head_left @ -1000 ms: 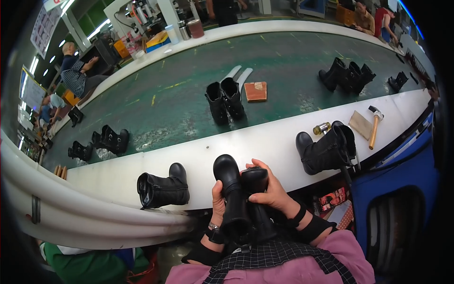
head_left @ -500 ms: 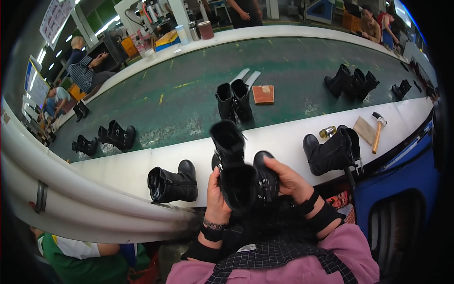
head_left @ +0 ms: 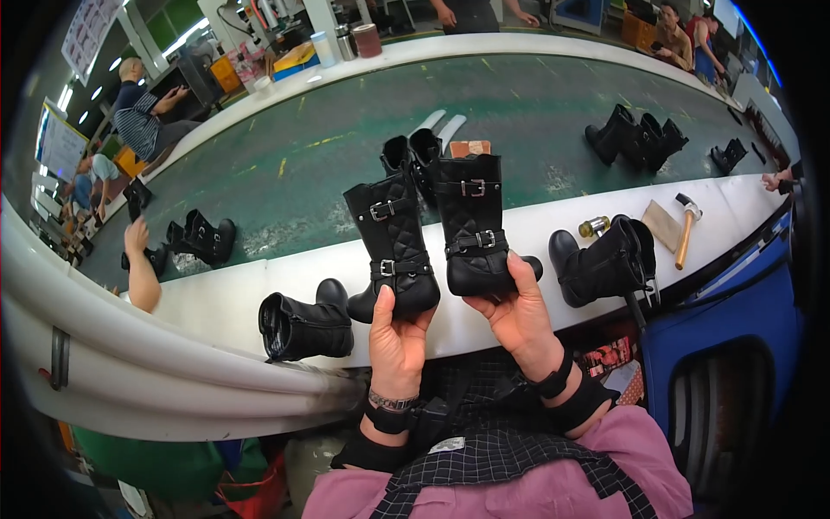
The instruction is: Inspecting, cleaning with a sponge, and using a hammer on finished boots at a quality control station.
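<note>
Left-side boot (head_left: 399, 233) & right-side boot (head_left: 472, 212) held up, straps (head_left: 467, 246) buckled; L hand (head_left: 398, 344) & R hand (head_left: 520, 320) each pinching one nr sole; what's left: can't tell.

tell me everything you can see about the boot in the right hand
The boot is black and leather-like, with a tall shaft, a quilted side panel and two straps with silver-coloured buckles, one near the top, one at the ankle. Its rounded toe points right. Held nearly upright, it appears in front of the white ledge. The right hand grips it from below, thumb against its foot, and the sole is mostly hidden.
</note>
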### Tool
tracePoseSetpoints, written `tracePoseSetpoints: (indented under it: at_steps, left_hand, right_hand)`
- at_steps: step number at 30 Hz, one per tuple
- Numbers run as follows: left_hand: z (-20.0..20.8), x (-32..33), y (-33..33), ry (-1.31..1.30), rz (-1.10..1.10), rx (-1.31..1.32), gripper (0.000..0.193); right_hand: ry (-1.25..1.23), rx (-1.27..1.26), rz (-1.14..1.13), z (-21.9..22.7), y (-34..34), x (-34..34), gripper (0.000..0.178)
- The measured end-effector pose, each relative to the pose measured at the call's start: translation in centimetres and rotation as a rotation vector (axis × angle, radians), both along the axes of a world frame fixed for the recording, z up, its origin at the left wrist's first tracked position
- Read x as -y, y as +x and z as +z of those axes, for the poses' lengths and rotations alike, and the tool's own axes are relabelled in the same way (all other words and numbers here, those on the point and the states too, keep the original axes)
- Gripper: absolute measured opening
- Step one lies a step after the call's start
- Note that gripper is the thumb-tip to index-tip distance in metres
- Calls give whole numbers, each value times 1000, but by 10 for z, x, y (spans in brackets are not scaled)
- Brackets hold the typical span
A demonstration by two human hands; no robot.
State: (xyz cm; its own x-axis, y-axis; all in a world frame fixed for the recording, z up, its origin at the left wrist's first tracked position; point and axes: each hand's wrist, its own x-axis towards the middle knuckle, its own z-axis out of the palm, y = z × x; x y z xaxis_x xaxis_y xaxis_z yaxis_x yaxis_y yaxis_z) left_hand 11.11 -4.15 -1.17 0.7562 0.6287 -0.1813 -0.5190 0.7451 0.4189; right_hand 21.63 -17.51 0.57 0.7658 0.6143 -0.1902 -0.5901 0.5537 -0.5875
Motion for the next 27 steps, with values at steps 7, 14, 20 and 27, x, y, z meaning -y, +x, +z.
tracePoseSetpoints:
  at_steps: [7, 14, 20, 27]
  left_hand:
    - [-3, 5, 3, 11, 15, -18, 45]
    - [-5, 7, 6, -5, 9, -29, 44]
    - [-7, 7, 7, -11, 26, -55, 44]
    - [-10, 7, 8, -25, 25, -53, 44]
  right_hand:
    - [-10, -8, -27, -2, -7, 0, 45]
    - [-21, -15, -22, -5, -9, -1, 45]
    - [-20, -26, -19, -7, -9, -2, 45]
    - [-31, -38, -40, -10, -9, -3, 45]
